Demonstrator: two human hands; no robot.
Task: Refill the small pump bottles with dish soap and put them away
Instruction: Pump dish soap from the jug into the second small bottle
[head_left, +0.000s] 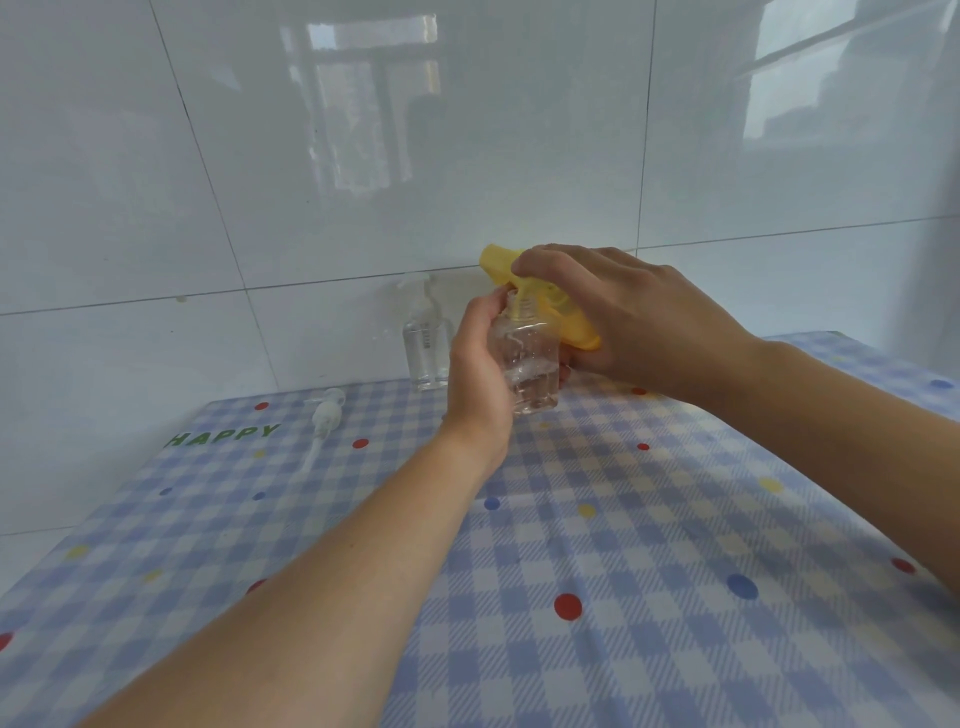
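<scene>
The left hand (475, 364) curls around a small clear bottle (532, 364), holding it upright over the far side of the table (623, 571). The right hand (618, 312) grips the yellow trigger sprayer head (496, 262) at the bottle's neck. The checked blue-and-white tablecloth (519, 597) has coloured dots and reads "HAPPY" (223, 435). Behind stands 1 clear pump bottle (426, 348) against the glossy white tiled wall (260, 156). 1 loose white pump head (327, 415) lies to the left.
</scene>
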